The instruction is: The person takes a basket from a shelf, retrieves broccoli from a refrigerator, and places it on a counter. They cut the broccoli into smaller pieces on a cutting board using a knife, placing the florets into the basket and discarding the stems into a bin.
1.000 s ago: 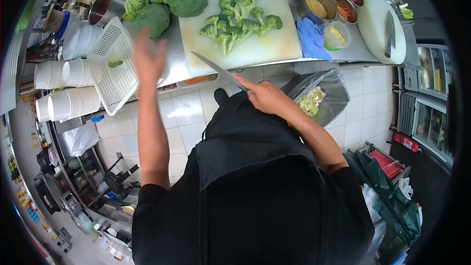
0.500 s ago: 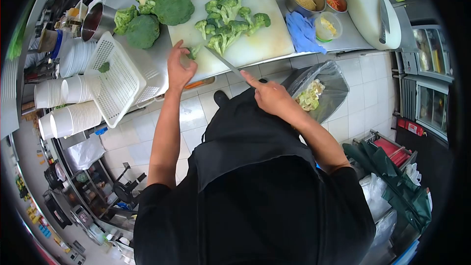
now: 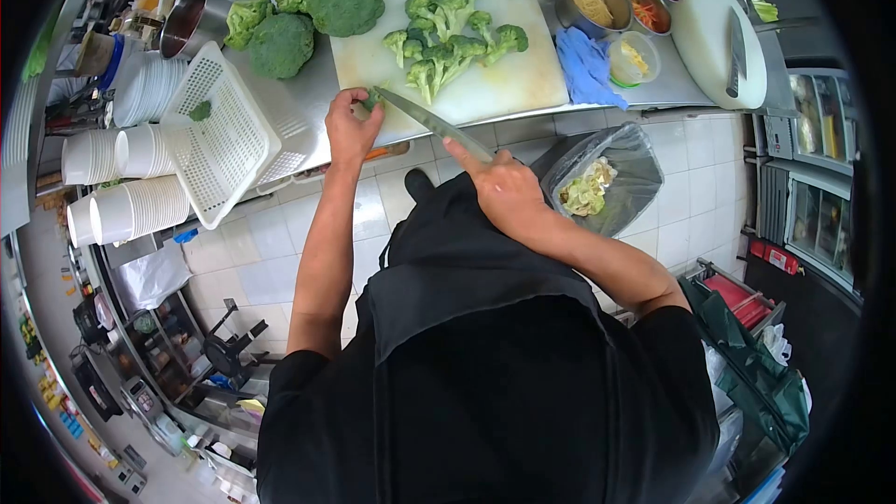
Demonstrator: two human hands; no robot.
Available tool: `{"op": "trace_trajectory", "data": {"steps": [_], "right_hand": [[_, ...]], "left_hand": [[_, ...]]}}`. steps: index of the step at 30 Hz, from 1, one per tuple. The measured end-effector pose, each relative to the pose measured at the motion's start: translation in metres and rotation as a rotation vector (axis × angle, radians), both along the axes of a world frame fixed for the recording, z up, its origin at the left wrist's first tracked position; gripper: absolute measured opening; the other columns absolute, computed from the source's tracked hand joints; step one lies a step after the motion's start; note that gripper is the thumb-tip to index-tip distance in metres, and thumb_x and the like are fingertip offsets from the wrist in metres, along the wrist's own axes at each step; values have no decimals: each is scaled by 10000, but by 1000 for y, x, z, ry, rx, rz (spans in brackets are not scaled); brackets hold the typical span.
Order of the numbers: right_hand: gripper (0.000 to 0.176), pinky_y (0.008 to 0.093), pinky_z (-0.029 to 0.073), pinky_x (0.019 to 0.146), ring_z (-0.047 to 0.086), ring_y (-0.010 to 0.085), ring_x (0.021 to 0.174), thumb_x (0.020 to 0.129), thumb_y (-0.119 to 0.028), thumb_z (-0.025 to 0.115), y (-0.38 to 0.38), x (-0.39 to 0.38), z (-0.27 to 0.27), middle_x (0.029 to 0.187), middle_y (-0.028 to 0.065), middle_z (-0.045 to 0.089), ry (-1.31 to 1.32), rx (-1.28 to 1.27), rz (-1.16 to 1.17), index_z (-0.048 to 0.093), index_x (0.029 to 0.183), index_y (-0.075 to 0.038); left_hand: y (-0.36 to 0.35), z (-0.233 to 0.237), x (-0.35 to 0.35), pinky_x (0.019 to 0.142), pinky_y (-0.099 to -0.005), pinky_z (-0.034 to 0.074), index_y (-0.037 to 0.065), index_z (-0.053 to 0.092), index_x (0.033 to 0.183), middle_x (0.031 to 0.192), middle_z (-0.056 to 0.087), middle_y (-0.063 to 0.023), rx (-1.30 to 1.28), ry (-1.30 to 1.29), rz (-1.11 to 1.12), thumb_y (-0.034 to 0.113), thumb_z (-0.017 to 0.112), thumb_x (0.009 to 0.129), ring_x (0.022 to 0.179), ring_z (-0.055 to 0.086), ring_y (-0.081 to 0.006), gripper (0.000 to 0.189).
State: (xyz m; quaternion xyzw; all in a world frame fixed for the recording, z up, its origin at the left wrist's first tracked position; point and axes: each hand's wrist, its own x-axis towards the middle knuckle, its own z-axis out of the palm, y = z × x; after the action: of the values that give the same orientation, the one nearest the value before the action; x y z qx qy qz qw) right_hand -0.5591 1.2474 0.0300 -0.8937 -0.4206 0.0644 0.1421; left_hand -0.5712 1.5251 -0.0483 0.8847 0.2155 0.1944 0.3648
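My left hand is closed around a small broccoli floret at the near left edge of the white cutting board. A kitchen knife is in my right hand, with the index finger stretched along its spine. The blade's tip end is at the floret, close to my left fingers. Several cut broccoli florets lie in the middle of the board. Whole broccoli heads are grouped on the steel counter beyond the board's left side.
Left of the board, a white plastic basket holds one small floret. A lined bin with scraps stands below the counter. To the right are a blue cloth, metal bowls of ingredients and another board with a knife on it.
My left fingers have gone from a loosely spread hold to a tighter grip on the floret. The knife's tip end has moved left to the floret. The view has shifted slightly.
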Motion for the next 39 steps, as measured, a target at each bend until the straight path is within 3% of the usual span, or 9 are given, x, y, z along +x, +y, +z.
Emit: {"op": "trace_trajectory", "data": {"steps": [11,19,21,24,26,28,32,36,39], "right_hand": [[680,491,486,634,580,398,614,820,-28,503,-1,36,20,685,184,610,411,-6,-7,375,1447,-259],[648,491,480,693,590,400,717,879,-84,501,1,36,-36,729,217,608,521,67,-13,334,1453,-334],[628,494,479,713,591,404,743,894,-101,493,-3,43,-23,750,228,610,557,80,-30,331,1454,-335],[605,502,476,748,594,415,783,909,-121,482,-9,39,2,802,240,619,660,26,-46,329,1453,-336],[602,507,473,773,596,418,807,911,-126,478,-3,39,4,843,244,627,704,-27,-23,326,1454,-338],[596,497,490,743,604,409,750,911,-122,459,11,36,-14,857,237,635,593,81,48,332,1452,-340],[586,472,512,698,612,379,654,911,-111,425,43,44,-28,860,230,648,623,101,87,350,1446,-338],[582,466,508,734,617,388,705,908,-131,438,28,51,9,870,233,652,1029,-49,-133,351,1446,-336],[592,474,508,697,608,405,679,904,-133,461,-5,42,-31,800,242,638,734,148,-113,342,1451,-326]], "left_hand": [[1,-6,-6,793,-345,503,18,609,943,964,678,-107,18,-20,-9,128,738,714,864,639,-260,285],[11,-3,-12,793,-321,506,29,600,926,928,691,-89,-18,-3,-1,158,755,710,842,645,-224,295],[35,18,-24,829,-363,491,29,618,996,1021,659,-132,-30,-48,99,167,769,689,931,629,-292,369],[63,93,-33,881,-399,467,16,592,1132,1138,621,-164,541,-186,343,158,758,707,1024,592,-340,479],[61,130,-17,941,-398,437,10,579,1184,1181,603,-182,670,-229,185,84,697,726,1097,558,-350,479],[39,128,21,987,-382,409,26,588,1201,1213,592,-186,239,-78,-111,-14,603,734,1147,533,-345,469],[27,39,99,1014,-369,417,116,587,1255,1263,590,-142,256,-3,-545,-85,513,736,1154,561,-332,562],[33,13,103,903,-360,486,105,620,1202,1154,628,-143,199,84,-485,-36,597,738,1018,623,-310,486],[39,19,76,782,-335,525,98,645,1141,988,638,-122,103,73,-323,26,685,728,862,645,-244,421]]}}
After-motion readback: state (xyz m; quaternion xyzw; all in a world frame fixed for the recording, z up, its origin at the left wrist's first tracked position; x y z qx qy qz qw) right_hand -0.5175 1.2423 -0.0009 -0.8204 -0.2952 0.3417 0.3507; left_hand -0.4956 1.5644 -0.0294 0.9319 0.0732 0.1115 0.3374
